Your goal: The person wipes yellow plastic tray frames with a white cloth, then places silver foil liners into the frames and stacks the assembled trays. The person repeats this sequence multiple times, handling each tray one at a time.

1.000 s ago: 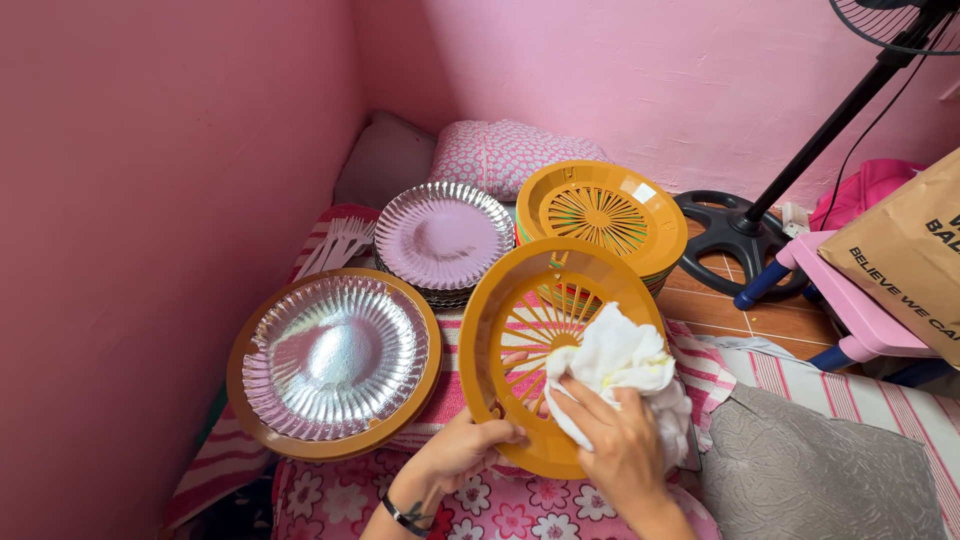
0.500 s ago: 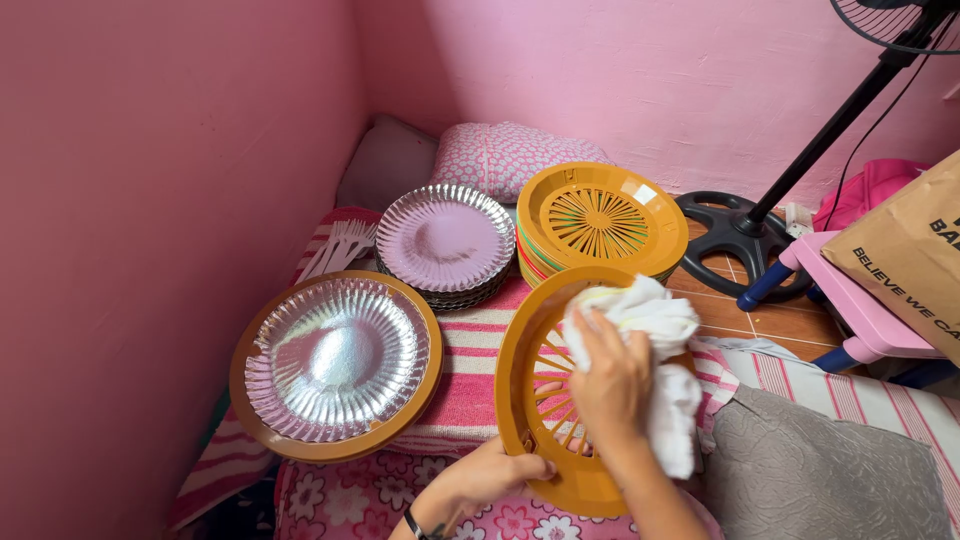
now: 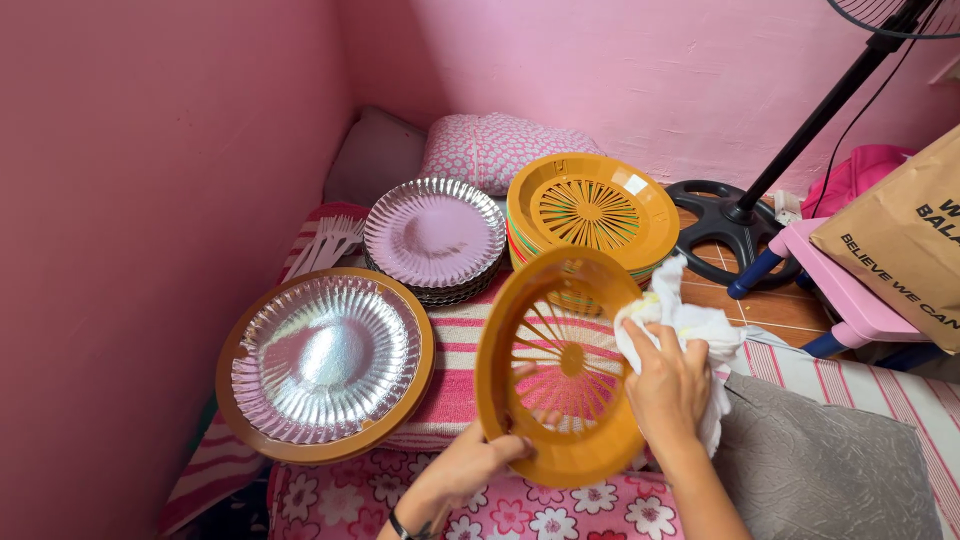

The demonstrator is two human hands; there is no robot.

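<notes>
A person holds an orange slotted plate holder (image 3: pixel 560 370) tilted up on edge above a striped cloth (image 3: pixel 450 385), its hollow face turned toward the camera so the ribs can be reached. The left hand (image 3: pixel 470 470) is closed on the holder's lower rim, steadying it from below. The right hand (image 3: pixel 668 385) is clenched around a crumpled white rag (image 3: pixel 690 330) and presses it against the holder's right rim, the angle of the holder giving the rag a firm edge to bear on.

Just behind the held holder sits a stack of orange plate holders (image 3: pixel 590 210), nested so they take little room. Left of that stack stands a pile of silver foil plates (image 3: pixel 435 235). Well left of the held holder lies another holder fitted with a silver plate (image 3: pixel 325 360), flat on the cloth, the plate seated in its tray. White plastic forks (image 3: pixel 325 245) lie beyond it, by the pink wall (image 3: pixel 130 200). To the right of the held holder are a grey cushion (image 3: pixel 830 470), a fan base (image 3: pixel 725 230) and a brown paper bag (image 3: pixel 905 245).
</notes>
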